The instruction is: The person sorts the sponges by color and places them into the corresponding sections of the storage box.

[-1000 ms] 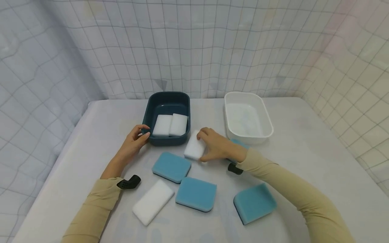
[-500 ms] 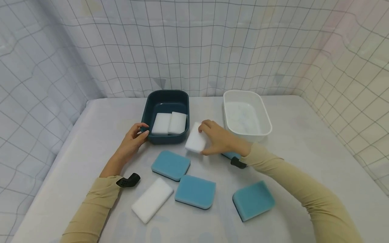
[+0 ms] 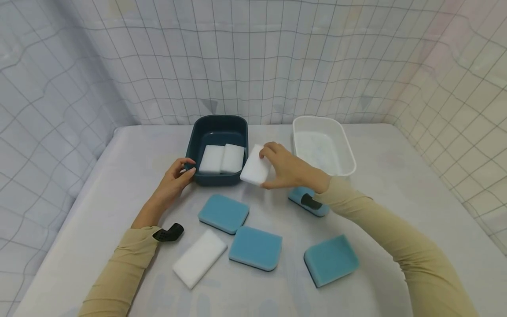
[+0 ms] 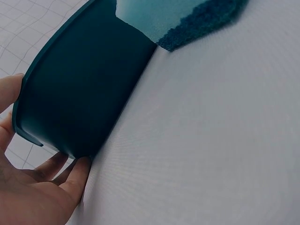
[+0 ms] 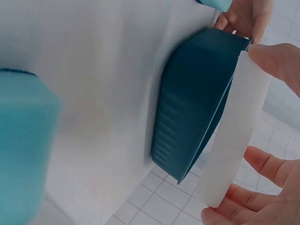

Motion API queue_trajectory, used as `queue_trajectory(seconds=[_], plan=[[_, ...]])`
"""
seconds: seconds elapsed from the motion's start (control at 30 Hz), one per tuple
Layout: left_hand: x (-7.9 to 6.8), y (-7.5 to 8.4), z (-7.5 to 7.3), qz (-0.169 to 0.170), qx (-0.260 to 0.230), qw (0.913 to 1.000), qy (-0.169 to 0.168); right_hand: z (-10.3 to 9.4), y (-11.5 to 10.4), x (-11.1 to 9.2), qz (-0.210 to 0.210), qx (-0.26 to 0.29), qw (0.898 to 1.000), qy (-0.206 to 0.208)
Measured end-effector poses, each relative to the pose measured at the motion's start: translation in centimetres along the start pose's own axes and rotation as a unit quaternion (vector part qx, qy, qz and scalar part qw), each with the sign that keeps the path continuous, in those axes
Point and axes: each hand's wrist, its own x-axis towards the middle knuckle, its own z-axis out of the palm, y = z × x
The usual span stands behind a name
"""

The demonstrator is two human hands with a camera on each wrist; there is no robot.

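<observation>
My right hand (image 3: 287, 167) pinches a white sponge (image 3: 255, 165) by its edges, thumb on one end and fingers on the other. It hangs off the table by the right side of a dark teal plastic bin (image 3: 221, 180); the right wrist view shows this sponge (image 5: 234, 126) close to the rim. My left hand (image 3: 172, 182) holds the bin's near left corner, its thumb and fingers either side of it. In the left wrist view the fingers (image 4: 79, 176) touch the outer wall. Two white sponges (image 3: 211, 159) lie side by side inside the bin's near end.
A white plastic bin (image 3: 325, 147) stands at the back right. Several blue sponges with dark undersides lie in front, one blue sponge (image 3: 255, 248) near the middle and another blue sponge (image 3: 332, 260) at right. One white sponge (image 3: 200, 258) lies at front left. Gridded curtains (image 3: 253, 61) surround the table.
My right hand has lifted the white sponge from the table and carried it up and away from me toward the teal bin's rim. The left hand stays at the bin's corner.
</observation>
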Motion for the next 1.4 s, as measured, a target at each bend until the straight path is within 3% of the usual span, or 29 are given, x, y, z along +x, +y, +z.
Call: queue_trajectory(seconds=[0.47, 1.4], plan=[[0.1, 0.1, -0.1, -0.001, 0.003, 1.0, 0.0, -0.1, -0.2, 2.2, -0.032, 0.005, 0.999, 0.02], [0.0, 0.0, -0.2, -0.001, 0.002, 1.0, 0.007, 0.0, -0.5, 6.0, 0.013, 0.015, 1.0, 0.002]])
